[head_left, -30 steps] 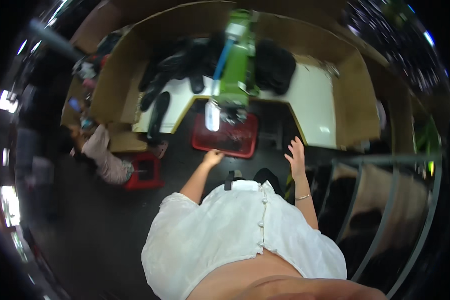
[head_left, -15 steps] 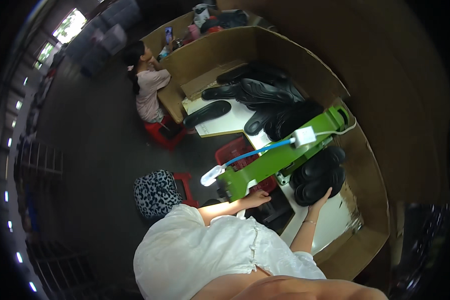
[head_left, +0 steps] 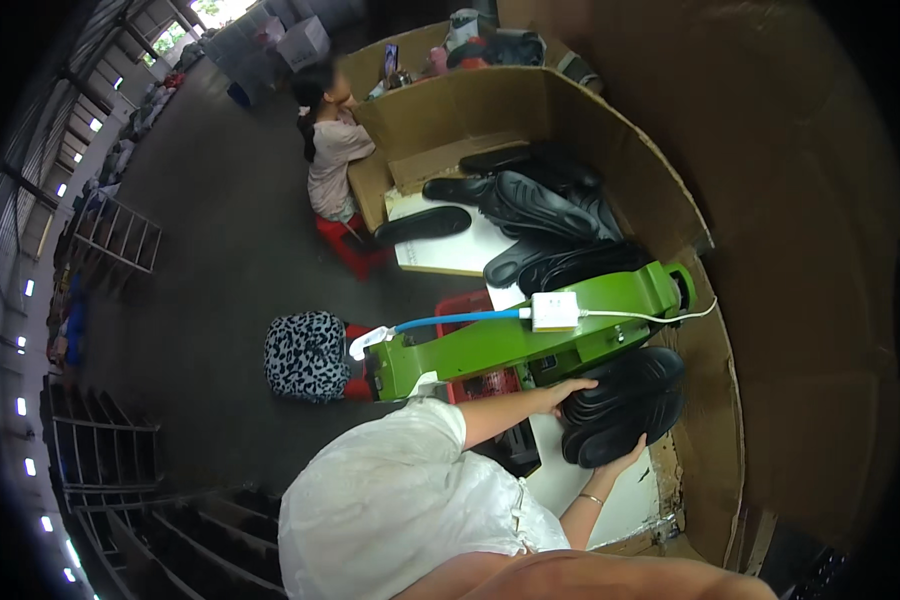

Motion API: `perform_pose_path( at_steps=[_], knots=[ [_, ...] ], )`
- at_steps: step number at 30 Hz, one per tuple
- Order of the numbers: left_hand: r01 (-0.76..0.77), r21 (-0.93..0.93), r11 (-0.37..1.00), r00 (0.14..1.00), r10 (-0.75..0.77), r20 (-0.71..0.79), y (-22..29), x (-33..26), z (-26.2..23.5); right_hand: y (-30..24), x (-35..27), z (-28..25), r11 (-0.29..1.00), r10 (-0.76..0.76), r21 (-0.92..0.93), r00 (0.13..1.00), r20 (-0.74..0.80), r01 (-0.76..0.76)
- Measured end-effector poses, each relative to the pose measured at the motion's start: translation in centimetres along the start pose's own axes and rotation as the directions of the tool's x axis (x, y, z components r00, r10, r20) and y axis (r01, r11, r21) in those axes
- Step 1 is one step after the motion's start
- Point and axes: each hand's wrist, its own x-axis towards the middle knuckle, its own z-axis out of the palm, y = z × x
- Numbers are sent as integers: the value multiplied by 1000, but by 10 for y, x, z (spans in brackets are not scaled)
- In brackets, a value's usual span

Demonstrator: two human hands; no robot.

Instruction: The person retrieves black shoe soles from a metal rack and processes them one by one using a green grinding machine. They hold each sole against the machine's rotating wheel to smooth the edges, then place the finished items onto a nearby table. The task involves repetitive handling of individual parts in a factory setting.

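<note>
A stack of black shoe insoles (head_left: 625, 405) lies on the white tabletop, close beside the green arm of a machine (head_left: 510, 345). My left hand (head_left: 570, 394) grips the stack's left edge, its fingertips on the upper insole. From the near side, my right hand (head_left: 622, 468) is closed round the lower edge, thumb on top and the other fingers mostly hidden beneath. A white box (head_left: 554, 312) on the machine arm carries a blue bendable neck that ends in a small white lamp (head_left: 370, 342).
More black insoles (head_left: 545, 205) lie heaped beyond the machine, one (head_left: 422, 226) apart at the left. A cardboard wall (head_left: 670, 165) bounds the table. Below the machine is a red crate (head_left: 485, 384). A leopard-print stool (head_left: 307, 356) stands left; another person (head_left: 335, 155) sits farther off.
My left hand has come from below the machine arm rightward onto the insole stack. My right hand still holds the stack's lower edge. The whole view has shifted.
</note>
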Motion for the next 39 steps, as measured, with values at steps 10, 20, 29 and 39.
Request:
perform_pose_path(
  at_steps=[10,20,29,39],
  knots=[
    [-230,306,924,966,256,-47,-59,10,-4,1,-52,-14,975,153,-156,987,-42,-158],
    [-161,851,500,972,229,49,-115,-135,-29,123,-201,-67,990,-126,40,981,-149,134],
    [-735,608,301,676,261,689,-165,-295,-104,256,-423,7,821,-337,281,819,-465,497],
    [-726,367,582,196,-336,921,-230,-498,-142,393,-700,110,320,-737,-164,136,-662,933]
  ],
)
